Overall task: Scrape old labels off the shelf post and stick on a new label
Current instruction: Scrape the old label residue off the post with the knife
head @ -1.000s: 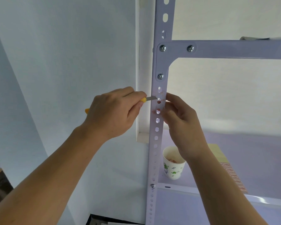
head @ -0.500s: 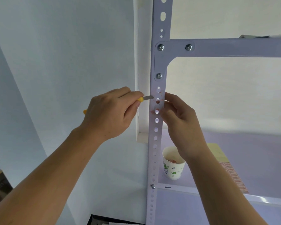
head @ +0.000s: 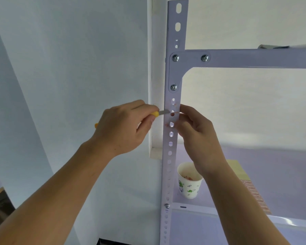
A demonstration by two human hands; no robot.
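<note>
- Background: pale wall, white slotted steel rack; the shelf post (head: 172, 156) is seen upright at centre frame.
- Reddish label residue (head: 175, 104) is seen smeared around the slots just below the corner bracket.
- A yellow-handled scraper (head: 163, 112) is gripped in the left hand (head: 124, 128); the blade tip is laid on the post face beside a slot.
- The post's right edge is pinched by the right hand (head: 196, 131), level with the blade; it is judged to be a brace.
- A paper cup (head: 189, 183) holding scraps is stood on the shelf (head: 219, 211) below; a printed sheet (head: 253, 193) is laid near it.
- Step in hand: scraping, judged not finished.
- Next: a shallow blade angle and short strokes are called for around the slot edges, before any new label is applied.
</note>
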